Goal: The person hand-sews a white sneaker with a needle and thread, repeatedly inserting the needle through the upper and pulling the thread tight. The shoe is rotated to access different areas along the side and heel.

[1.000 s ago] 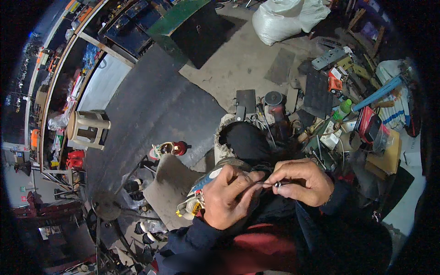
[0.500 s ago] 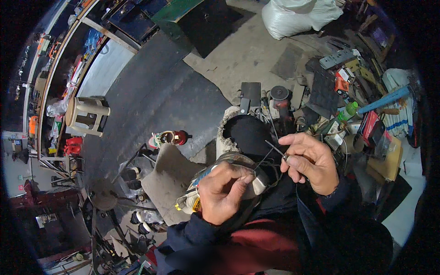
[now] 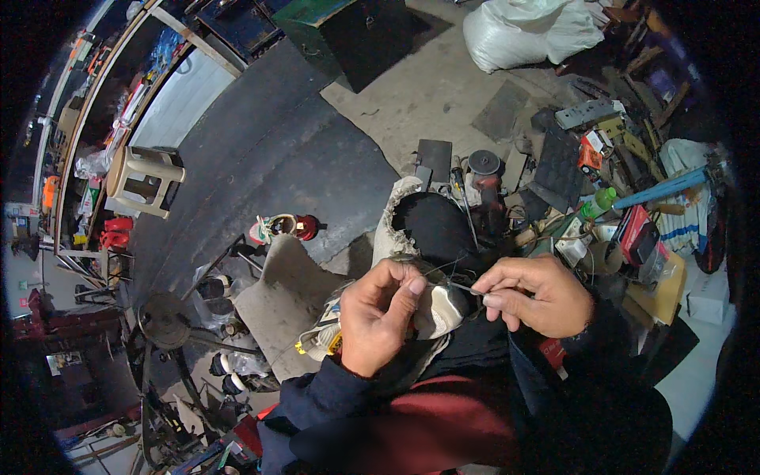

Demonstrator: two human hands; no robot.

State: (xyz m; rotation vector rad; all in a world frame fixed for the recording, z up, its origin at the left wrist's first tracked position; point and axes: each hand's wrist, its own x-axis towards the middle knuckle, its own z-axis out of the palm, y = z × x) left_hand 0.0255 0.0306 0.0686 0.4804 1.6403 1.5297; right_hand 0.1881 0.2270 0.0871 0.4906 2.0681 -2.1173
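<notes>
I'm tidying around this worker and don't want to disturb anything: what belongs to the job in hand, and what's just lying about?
With the job:
dark thread, at the left hand's fingertips
thin tool, in the right hand
apparent shoe, beneath both hands

Lying about:
beige stool
white sack
green bottle
orange-and-white box
</notes>
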